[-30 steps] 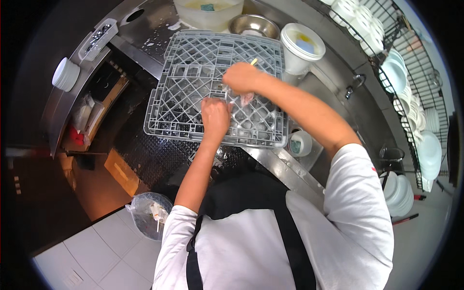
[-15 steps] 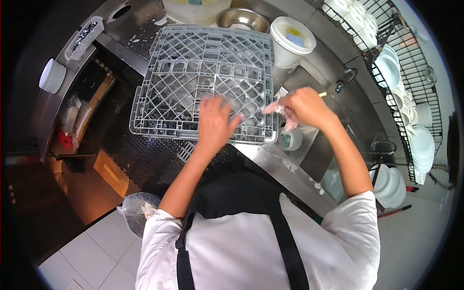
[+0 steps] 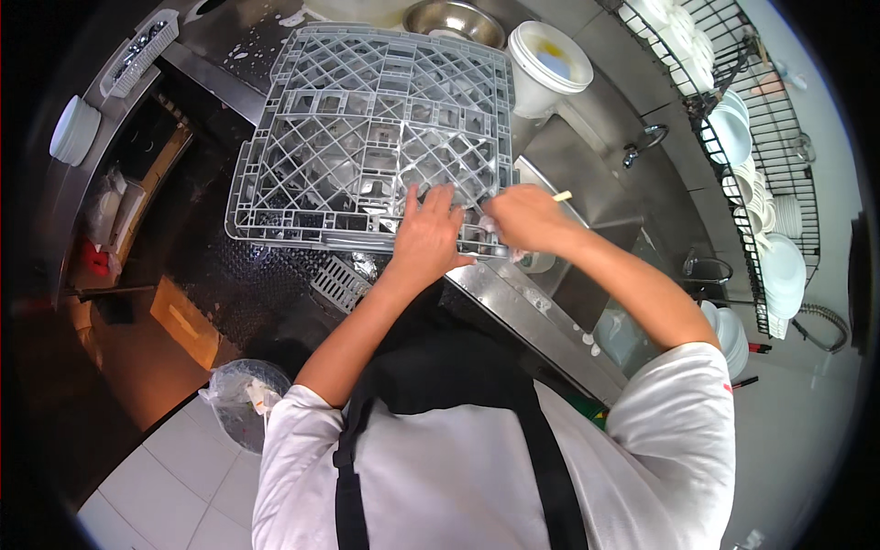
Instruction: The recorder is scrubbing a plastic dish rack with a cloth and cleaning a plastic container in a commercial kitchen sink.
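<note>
A grey plastic dish rack (image 3: 330,137) with a lattice base faces up in front of me; clear glassware shows dimly through its openings. My left hand (image 3: 428,229) lies on its near edge, fingers stretched over the lattice, thumb apart. My right hand (image 3: 533,218) is closed at the rack's near right corner. Under its fingers shows a pale pink cloth (image 3: 517,254), pressed against the rack's side. A pale yellow stick end (image 3: 562,196) sticks out past the knuckles; my hand hides the rest.
To the right is a steel sink (image 3: 600,261) with a tap (image 3: 646,147). A white bucket (image 3: 550,69) and a metal bowl (image 3: 456,20) stand behind the rack. Wire shelves (image 3: 733,137) hold white dishes. At left are a cutlery basket (image 3: 139,57) and stacked plates (image 3: 75,130). A lined bin (image 3: 240,403) stands below.
My right hand has come down and left with the cloth onto the rack's corner. My left hand has shifted right along the near edge. The whole view has shifted slightly.
</note>
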The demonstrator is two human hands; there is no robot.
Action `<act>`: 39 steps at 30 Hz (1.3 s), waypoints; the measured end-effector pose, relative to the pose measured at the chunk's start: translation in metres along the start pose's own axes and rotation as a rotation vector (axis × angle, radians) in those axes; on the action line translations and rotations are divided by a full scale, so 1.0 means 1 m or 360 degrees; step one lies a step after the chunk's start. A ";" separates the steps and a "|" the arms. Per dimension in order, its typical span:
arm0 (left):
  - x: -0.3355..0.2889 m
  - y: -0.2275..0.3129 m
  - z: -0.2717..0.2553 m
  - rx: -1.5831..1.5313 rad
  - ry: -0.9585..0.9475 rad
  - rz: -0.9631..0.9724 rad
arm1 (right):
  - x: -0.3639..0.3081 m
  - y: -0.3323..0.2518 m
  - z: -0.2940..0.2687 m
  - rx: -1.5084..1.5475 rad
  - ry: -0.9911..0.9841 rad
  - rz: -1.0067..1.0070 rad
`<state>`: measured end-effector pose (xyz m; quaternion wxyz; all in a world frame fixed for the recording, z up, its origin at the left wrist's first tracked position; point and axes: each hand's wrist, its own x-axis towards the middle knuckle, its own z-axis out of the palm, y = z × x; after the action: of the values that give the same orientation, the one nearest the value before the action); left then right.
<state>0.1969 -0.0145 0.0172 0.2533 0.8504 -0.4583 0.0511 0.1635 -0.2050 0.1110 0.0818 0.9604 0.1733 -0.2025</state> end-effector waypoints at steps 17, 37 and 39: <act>0.002 0.000 0.002 -0.0004 -0.0004 -0.0035 | 0.004 -0.004 -0.021 -0.0236 -0.0033 -0.0275; 0.005 0.006 0.000 0.0052 -0.0041 -0.0045 | -0.047 0.025 -0.015 0.0510 0.0381 0.0378; 0.005 0.006 -0.001 0.0007 -0.0017 -0.0046 | -0.064 0.050 -0.040 0.0530 0.0530 0.0433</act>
<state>0.1953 -0.0204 0.0223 0.2496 0.8577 -0.4473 0.0438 0.1418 -0.2616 0.1784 -0.0804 0.9951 0.0181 -0.0547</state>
